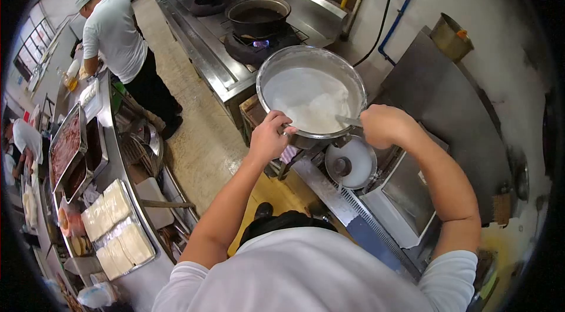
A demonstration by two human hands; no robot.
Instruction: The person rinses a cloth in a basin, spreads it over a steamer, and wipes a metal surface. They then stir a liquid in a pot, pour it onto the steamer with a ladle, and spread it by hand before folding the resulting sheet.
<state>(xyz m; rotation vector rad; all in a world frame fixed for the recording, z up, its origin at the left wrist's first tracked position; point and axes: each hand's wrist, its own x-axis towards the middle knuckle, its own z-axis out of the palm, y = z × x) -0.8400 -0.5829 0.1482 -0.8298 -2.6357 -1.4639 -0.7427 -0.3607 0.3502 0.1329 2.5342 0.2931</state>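
Note:
A large round metal bowl (360, 75) in front of me holds a white, milky-looking mass with a thicker mound near its right side. My left hand (272, 135) grips the bowl's near-left rim, with the thumb inside and a ring on one finger. In my right hand (382, 126), closed in a fist at the near-right rim, is a flat grey utensil (348, 120). Its far end is sunk in the white mass, so its kind is hidden. Below the bowl sits a lidded pot (356, 159) with a dark knob.
Behind the bowl, a dark wok-like pot (259, 15) stands over a lit blue flame on the steel stove (235, 77). To the left, a counter bears a tray of reddish food (67, 141) and a tray of pale slabs (123, 229). A co-worker (118, 35) stands there.

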